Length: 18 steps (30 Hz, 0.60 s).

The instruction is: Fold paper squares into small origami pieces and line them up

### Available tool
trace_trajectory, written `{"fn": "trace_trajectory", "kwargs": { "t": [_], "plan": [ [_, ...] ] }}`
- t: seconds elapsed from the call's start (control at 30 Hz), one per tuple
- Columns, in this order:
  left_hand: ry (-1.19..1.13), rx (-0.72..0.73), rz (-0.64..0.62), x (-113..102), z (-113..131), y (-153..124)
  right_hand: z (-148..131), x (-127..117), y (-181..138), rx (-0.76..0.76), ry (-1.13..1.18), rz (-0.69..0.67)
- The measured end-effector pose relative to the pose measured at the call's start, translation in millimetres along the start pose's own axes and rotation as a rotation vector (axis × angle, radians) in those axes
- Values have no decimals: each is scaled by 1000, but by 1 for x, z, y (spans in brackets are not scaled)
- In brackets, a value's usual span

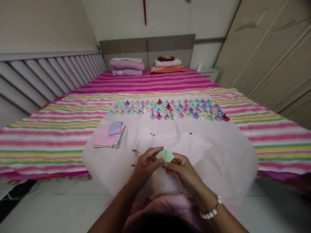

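Note:
A pale green folded paper [165,155], diamond-shaped with a crease down its middle, is held between both hands above the pale pink sheet [209,171]. My left hand [148,160] pinches its left corner, thumb on the near face. On the other side, my right hand [179,164] grips the lower right edge between thumb and fingers; a white beaded bracelet circles that wrist. Several rows of small folded paper pieces [167,116] in many colours stand along the sheet's far edge. To the left lies a stack of coloured paper [104,136] with a folded purple paper [115,128] on top.
Small red scraps [152,134] and a torn spot [135,151] show on the sheet. Beneath is a bed with a striped cover [51,129]. Folded purple bedding [127,64] sits by the headboard [170,43]. A slatted rail [48,76] runs left; a wardrobe [274,55] stands right.

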<state>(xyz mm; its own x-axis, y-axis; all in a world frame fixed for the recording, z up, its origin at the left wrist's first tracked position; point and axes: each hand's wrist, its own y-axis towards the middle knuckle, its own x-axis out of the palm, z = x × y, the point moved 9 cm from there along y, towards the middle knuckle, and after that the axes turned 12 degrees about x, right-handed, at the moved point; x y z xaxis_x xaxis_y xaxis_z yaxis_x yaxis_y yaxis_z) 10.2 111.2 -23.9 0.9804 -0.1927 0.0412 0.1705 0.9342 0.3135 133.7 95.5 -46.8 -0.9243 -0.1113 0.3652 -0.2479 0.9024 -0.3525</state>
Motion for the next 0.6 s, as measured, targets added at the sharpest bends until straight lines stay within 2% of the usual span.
{"fn": "trace_trajectory", "kwargs": {
  "t": [0.1, 0.23, 0.4, 0.6],
  "plan": [
    [-20, 19, -52, 3, 5, 3, 0, 4, 0, 7, -12, -5],
    [-46, -88, -86, 11, 2, 4, -1, 8, 0, 7, -37, -22],
    [-53, -137, -74, 13, 3, 3, -1, 6, 0, 5, -48, -16],
    [-2, -63, -143, 12, 3, 2, 3, 1, 0, 28, -33, 11]
  ]
}}
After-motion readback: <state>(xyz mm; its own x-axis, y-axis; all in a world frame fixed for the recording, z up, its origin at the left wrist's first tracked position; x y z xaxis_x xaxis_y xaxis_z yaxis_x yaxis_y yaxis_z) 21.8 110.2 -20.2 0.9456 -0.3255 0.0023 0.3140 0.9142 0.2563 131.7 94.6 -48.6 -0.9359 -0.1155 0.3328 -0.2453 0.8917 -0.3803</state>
